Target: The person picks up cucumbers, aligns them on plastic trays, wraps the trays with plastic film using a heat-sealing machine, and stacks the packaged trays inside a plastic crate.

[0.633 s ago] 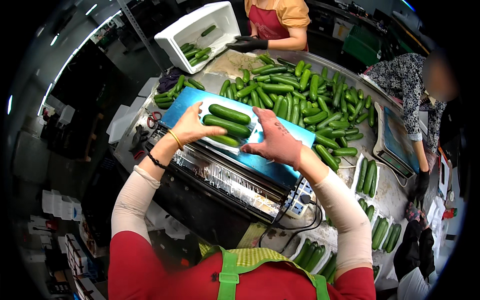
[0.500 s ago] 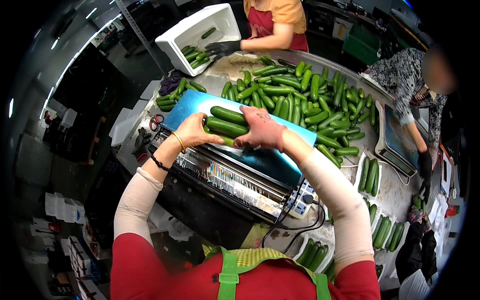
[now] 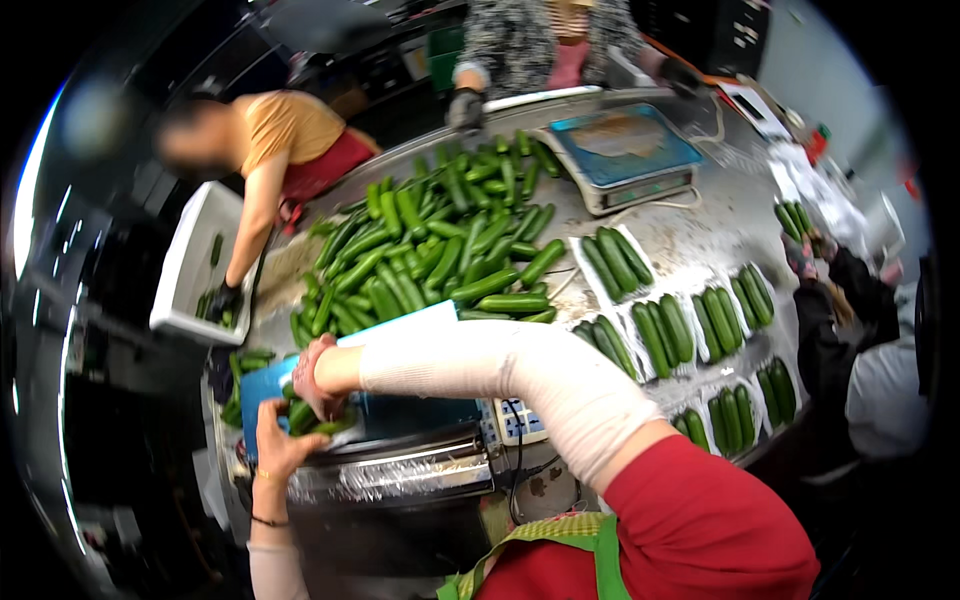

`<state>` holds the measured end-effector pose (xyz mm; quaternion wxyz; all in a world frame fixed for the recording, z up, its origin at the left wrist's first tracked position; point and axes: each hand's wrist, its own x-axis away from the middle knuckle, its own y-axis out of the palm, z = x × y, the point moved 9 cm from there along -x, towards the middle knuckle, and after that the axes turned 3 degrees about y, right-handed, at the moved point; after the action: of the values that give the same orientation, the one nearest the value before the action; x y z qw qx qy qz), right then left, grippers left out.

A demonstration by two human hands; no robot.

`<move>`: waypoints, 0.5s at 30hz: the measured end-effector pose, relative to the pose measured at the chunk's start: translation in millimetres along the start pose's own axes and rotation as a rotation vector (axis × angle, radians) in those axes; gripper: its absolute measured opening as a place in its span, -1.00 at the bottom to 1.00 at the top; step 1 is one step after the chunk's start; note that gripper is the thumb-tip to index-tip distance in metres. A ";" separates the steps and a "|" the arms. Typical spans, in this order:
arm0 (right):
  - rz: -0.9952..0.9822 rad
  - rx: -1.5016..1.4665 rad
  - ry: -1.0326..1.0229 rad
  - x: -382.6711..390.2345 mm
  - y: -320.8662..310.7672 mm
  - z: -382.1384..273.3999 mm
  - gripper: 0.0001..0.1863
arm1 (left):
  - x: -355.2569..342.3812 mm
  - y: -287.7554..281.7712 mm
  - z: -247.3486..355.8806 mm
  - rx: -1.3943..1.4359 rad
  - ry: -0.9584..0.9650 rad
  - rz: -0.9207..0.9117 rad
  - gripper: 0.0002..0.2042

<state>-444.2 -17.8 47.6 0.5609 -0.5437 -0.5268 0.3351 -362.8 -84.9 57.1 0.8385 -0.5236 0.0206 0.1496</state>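
My bare left hand [image 3: 283,440], with a yellow bangle, grips the near left side of a small bundle of cucumbers [image 3: 298,415] on a white tray. My right hand [image 3: 320,378], in a pink glove, is closed over the bundle's other side and is partly hidden by my forearm. Both rest at the blue board [image 3: 262,385] of the wrapping machine [image 3: 400,465], whose shiny film strip runs along its front. A power strip [image 3: 520,425] with black cables lies right of the machine. A large heap of loose cucumbers [image 3: 420,240] lies behind the board.
A co-worker [image 3: 265,135] in yellow bends with a gloved hand inside a white foam box [image 3: 185,255]. Another co-worker [image 3: 545,50] stands behind a scale [image 3: 620,145]. Trays of cucumbers [image 3: 660,335] fill the right of the steel table [image 3: 700,230]; more hands hold cucumbers [image 3: 795,225] at far right.
The view has swung right, shifting the table and my hands leftward in the picture. My hands still grip the bundle. The co-worker in yellow has bent down, reaching into the foam box.
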 end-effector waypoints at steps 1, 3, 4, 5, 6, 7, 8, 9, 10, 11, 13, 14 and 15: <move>0.001 -0.126 -0.008 7.4 -0.3 6.5 -0.39 | 0.2 0.8 6.4 -0.006 0.055 -0.019 -0.21; -0.012 -0.215 0.040 21.0 -5.4 26.4 -0.33 | 0.7 -0.6 10.3 -0.028 0.078 -0.041 -0.13; 0.011 -0.192 0.109 32.7 -6.7 39.7 -0.31 | -0.1 2.6 8.5 -0.027 0.049 -0.092 -0.09; 0.126 -0.269 0.056 49.8 -16.2 55.1 -0.32 | -0.1 3.2 17.7 -0.128 0.143 -0.133 -0.07; 0.225 -0.314 0.084 69.7 -22.1 79.4 -0.36 | -1.1 5.4 23.2 -0.159 0.189 -0.175 -0.12; 0.302 -0.282 0.116 93.2 -26.0 107.6 -0.40 | -1.7 6.4 26.5 -0.255 0.205 -0.219 -0.16; 0.308 -0.274 0.104 116.3 -25.9 139.8 -0.48 | -2.0 9.0 29.0 -0.375 0.213 -0.275 -0.20; 0.371 -0.237 0.156 144.8 -26.4 177.4 -0.52 | -4.3 5.8 37.1 -0.417 0.254 -0.269 -0.25; 0.482 -0.145 0.349 179.4 -28.0 226.2 -0.49 | -7.5 5.5 46.1 -0.432 0.302 -0.280 -0.26; 0.486 -0.183 0.527 211.3 -18.9 275.0 -0.47 | -10.6 9.0 47.9 -0.397 0.268 -0.356 -0.27; 0.483 -0.179 0.995 284.9 3.5 370.9 -0.39 | -19.4 17.0 58.1 -0.346 0.276 -0.448 -0.29; 0.494 -0.222 1.155 324.9 18.5 408.4 -0.33 | -22.6 20.0 63.1 -0.382 0.299 -0.477 -0.29; 0.477 -0.222 1.314 358.2 33.9 439.3 -0.28 | -26.3 21.9 67.3 -0.422 0.322 -0.493 -0.29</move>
<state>-778.2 441.1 32.0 0.6154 -0.7879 0.0233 -0.0043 -402.0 -22.5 73.4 0.7090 -0.6910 -0.0058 -0.1407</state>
